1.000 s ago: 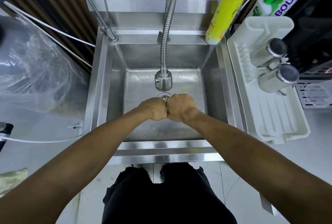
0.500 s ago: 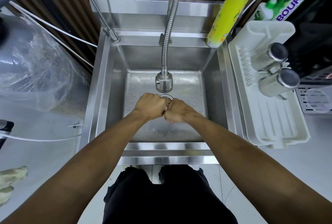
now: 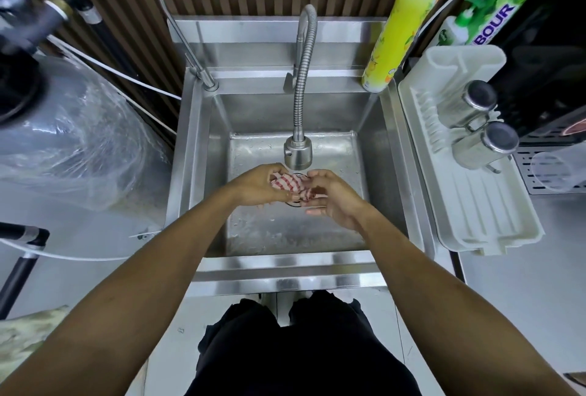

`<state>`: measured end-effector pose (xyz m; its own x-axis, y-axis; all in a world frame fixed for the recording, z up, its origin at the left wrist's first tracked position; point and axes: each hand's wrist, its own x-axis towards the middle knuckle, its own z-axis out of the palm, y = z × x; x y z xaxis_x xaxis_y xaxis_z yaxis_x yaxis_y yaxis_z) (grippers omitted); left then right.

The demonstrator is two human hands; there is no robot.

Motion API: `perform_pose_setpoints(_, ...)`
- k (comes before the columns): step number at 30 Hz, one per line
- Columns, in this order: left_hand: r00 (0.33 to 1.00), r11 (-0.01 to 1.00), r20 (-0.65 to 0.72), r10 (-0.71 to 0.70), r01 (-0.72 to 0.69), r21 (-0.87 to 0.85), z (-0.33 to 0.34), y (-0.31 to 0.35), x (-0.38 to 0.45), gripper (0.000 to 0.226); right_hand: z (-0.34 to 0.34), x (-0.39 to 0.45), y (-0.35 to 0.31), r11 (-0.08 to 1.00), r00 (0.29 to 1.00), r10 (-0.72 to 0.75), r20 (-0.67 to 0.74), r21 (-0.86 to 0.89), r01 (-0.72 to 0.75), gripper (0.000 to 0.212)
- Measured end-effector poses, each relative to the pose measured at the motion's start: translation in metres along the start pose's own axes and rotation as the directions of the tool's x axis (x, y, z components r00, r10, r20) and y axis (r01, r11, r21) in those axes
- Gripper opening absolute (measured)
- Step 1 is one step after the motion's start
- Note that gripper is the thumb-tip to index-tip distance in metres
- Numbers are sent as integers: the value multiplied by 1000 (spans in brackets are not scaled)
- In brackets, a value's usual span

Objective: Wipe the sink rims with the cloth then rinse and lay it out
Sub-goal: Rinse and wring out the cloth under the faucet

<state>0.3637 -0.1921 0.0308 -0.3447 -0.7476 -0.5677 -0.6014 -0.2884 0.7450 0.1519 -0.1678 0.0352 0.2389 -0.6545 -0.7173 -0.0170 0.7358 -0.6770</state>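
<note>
A bunched red-and-white checked cloth [image 3: 293,185] is held over the drain of the steel sink [image 3: 287,264], just below the flexible faucet head [image 3: 298,154]. My left hand [image 3: 258,188] grips the cloth's left end with curled fingers. On the right, my right hand [image 3: 333,197] cups the cloth's other end, palm turned up and fingers loosely curled around it. No water stream is visible. The basin floor is wet with droplets.
A thin curved tap [image 3: 190,15] stands at the back left rim. A yellow bottle [image 3: 402,24] and green bottle [image 3: 494,5] stand back right. A white drying rack [image 3: 469,180] with two steel cups [image 3: 482,129] sits right. A plastic-wrapped tank [image 3: 69,135] is left.
My fists, pressed together around the hidden cloth, have loosened and turned palms inward, so the checked cloth now shows between them. The view has tilted up slightly.
</note>
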Motion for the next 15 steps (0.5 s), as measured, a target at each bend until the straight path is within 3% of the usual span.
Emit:
perform_pose_setpoints(2, 1000, 999, -7, 24, -24, -46, -1, 2, -7, 46, 2, -4, 0, 989, 996, 90, 11, 120, -91, 30)
perform_pose_setpoints(5, 1000, 997, -15, 16, -17, -73, -4, 3, -16, 46, 8, -6, 1, 987, 992, 122, 20, 104, -123, 34)
perform_pose_setpoints(9, 998, 995, 17, 60, -59, -79, -14, -4, -22, 31, 16, -13, -1, 996, 990, -51, -128, 63, 59, 11)
perform_pose_setpoints(12, 992, 991, -27, 125, -126, -35, -17, -9, -25, 15, 22, -19, -1, 981, 956, -195, -217, -25, 194, 15)
perform_pose_setpoints(15, 980, 987, -116, 161, -157, 47, -21, -12, -23, 25, 31, -26, -1, 945, 914, -319, -252, -152, 288, 19)
